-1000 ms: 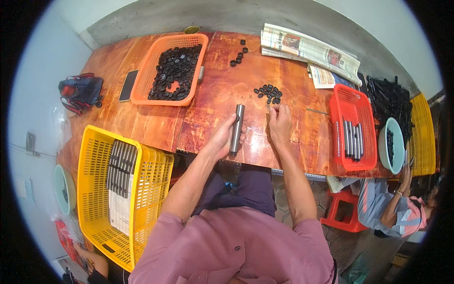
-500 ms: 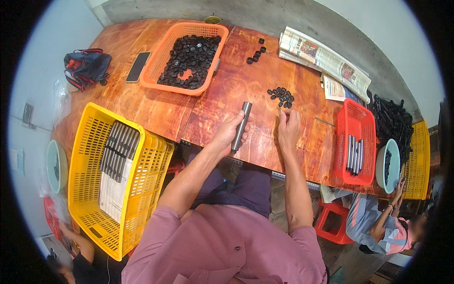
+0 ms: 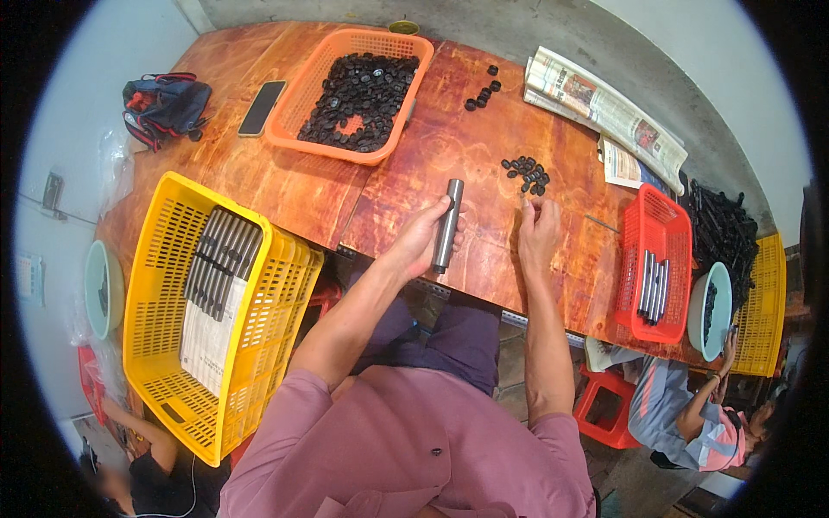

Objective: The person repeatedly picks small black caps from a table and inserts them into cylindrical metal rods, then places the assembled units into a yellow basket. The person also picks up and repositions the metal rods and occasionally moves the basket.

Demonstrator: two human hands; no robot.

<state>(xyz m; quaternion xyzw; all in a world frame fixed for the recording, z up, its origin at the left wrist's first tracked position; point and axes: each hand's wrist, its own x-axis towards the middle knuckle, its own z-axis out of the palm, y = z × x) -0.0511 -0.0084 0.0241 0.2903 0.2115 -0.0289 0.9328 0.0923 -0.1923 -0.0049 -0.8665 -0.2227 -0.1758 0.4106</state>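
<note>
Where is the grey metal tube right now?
Head view, centre: the grey metal tube is in the left hand, over the wooden table, left of the right hand.

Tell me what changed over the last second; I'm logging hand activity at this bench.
Little changed. The right hand drew back slightly from the small pile of black caps toward the table edge. The left hand kept its grip on the grey metal tube, held over the wooden table. The baskets stayed put; only the camera's view shifted.

Dark-screened phone (image 3: 262, 108) beside orange basket (image 3: 285, 129); folded newspapers (image 3: 596, 104) far right.
</note>
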